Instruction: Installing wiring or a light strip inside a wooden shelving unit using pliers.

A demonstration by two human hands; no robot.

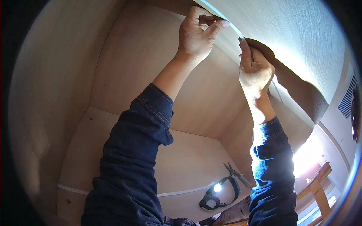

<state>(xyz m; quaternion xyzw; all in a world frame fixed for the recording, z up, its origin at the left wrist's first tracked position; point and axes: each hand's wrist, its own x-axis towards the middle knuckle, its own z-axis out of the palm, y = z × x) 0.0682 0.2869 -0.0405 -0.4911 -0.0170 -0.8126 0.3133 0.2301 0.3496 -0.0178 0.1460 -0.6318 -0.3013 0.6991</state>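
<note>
Both my arms reach up inside a wood-panelled cabinet. Overhead, a thin pale strip (234, 28) runs along the edge of a light wood-grain panel (294, 22). My left hand (198, 35) is closed, its thumb and forefinger pinching at the strip. Lower along the same strip, my right hand (256, 67) is closed too, with thumb and fingertips pressed together on it. A small dark bit shows at the right fingertips; its kind is too small to make out. Dark shadows of my hands fall across the panel.
Below, a lit headlamp (216, 192) with a black strap lies on the cabinet's bottom board, beside a pair of pliers (234, 171). An orange-brown wooden frame (319, 190) stands at the lower right, near bright light. A grey vent (347, 98) sits at the far right.
</note>
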